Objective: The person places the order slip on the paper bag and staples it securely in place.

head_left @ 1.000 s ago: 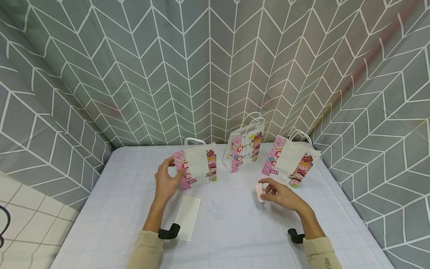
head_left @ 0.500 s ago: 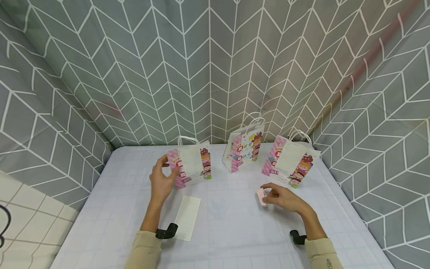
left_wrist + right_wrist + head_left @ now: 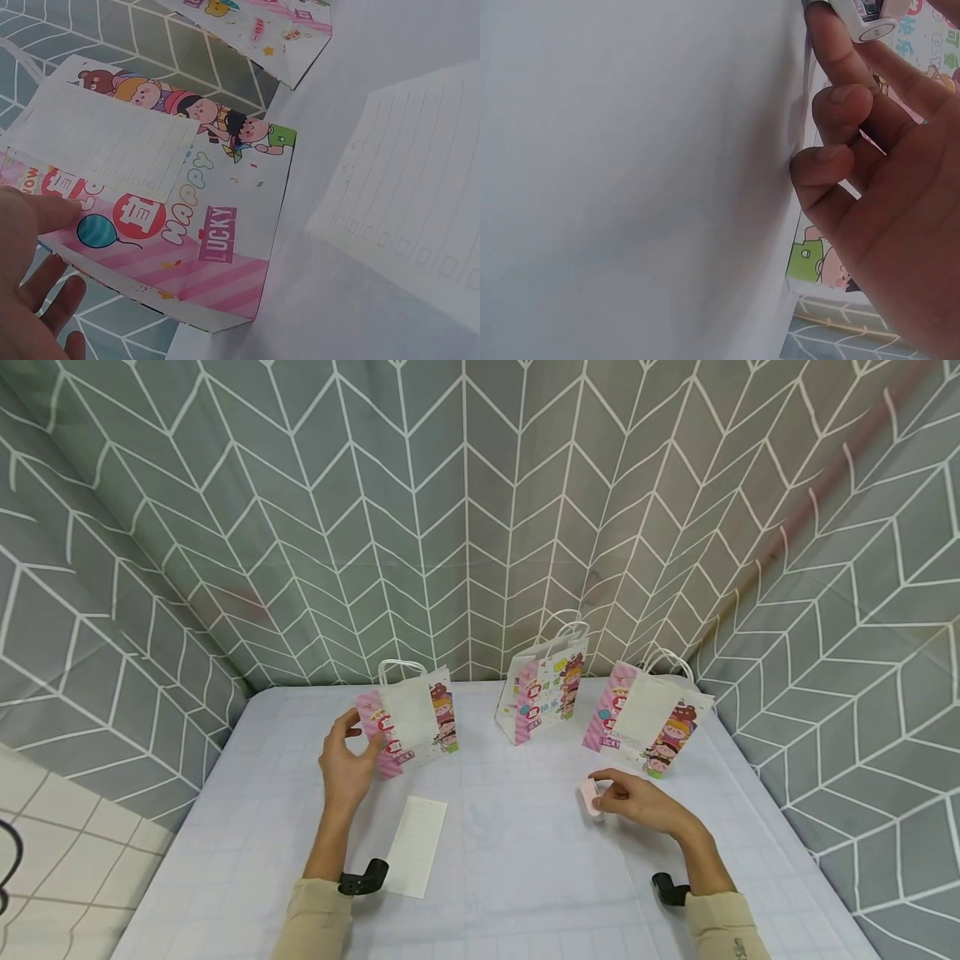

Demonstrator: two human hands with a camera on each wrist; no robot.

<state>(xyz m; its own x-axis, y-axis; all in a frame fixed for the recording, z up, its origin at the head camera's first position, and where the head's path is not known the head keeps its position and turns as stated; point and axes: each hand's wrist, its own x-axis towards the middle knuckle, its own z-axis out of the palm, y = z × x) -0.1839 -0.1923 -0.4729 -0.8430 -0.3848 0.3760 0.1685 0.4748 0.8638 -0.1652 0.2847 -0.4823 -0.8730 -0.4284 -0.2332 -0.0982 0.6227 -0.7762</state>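
My left hand [image 3: 348, 768] holds the left edge of a small paper gift bag [image 3: 447, 723], thumb on the front and fingers behind. This bag has pink stripes, cartoon figures and white twisted handles. A lined paper slip [image 3: 105, 139] lies against its front; how it is fixed I cannot tell. Near the right bag, my right hand [image 3: 637, 802] pinches a small pink-and-white stapler [image 3: 591, 799] between thumb and fingers, just over the table. Only its end shows in the right wrist view, where the other fingers [image 3: 832, 169] are curled. A loose lined slip [image 3: 417, 847] lies beside my left forearm.
Another gift bag [image 3: 543, 693] stands at the back middle. The right gift bag [image 3: 678, 727] has a pale slip on its front. A white cloth covers the table [image 3: 517, 877], with a grey patterned curtain [image 3: 450, 527] close behind.
My left hand has moved left, carrying the gift bag with it. My right hand has shifted slightly right and nearer with the stapler, which is turned a little. The other bags stay put.
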